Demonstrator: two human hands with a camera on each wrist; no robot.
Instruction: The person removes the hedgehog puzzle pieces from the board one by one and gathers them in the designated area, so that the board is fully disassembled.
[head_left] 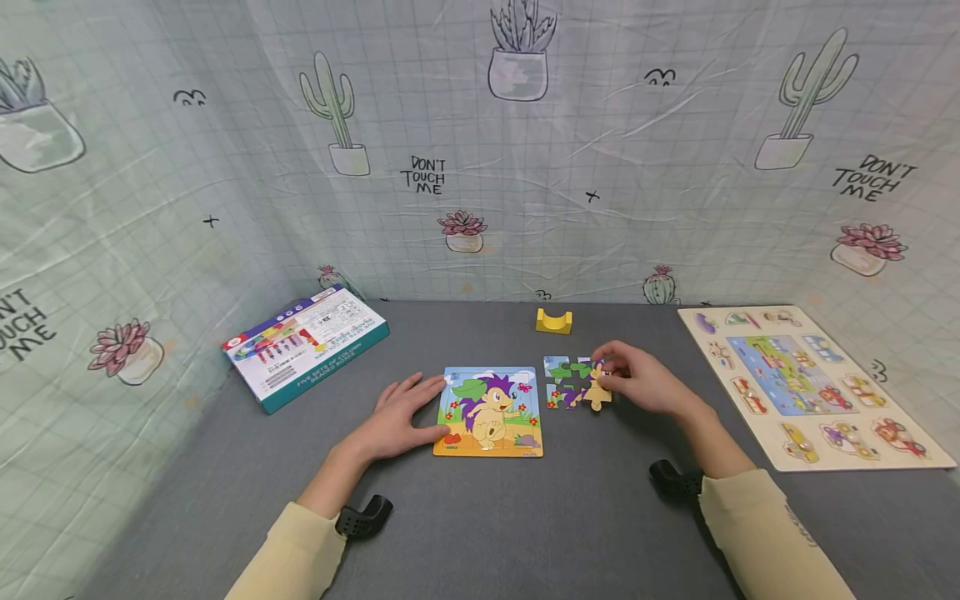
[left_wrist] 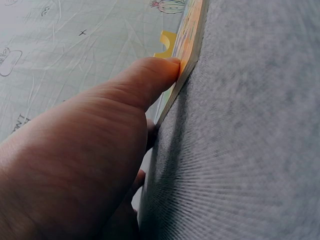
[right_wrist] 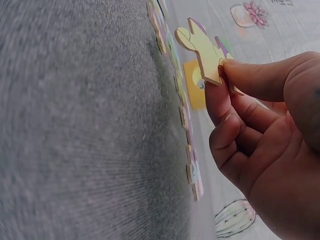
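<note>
My left hand lies at the left edge of a square hedgehog puzzle board, fingers extended along its side. The thumb touches the board's near left corner, as the left wrist view shows. My right hand pinches a cream and purple jigsaw piece between thumb and fingertips. That piece is raised above a small group of jigsaw pieces just right of the board. These pieces show green, purple and blue parts and lie close together, some partly behind the right hand in the head view.
A yellow block with a curved notch stands behind the pieces. At the back left lies a white and teal box. A wooden peg puzzle with vehicle shapes lies on the right. Printed cloth hangs around the grey table.
</note>
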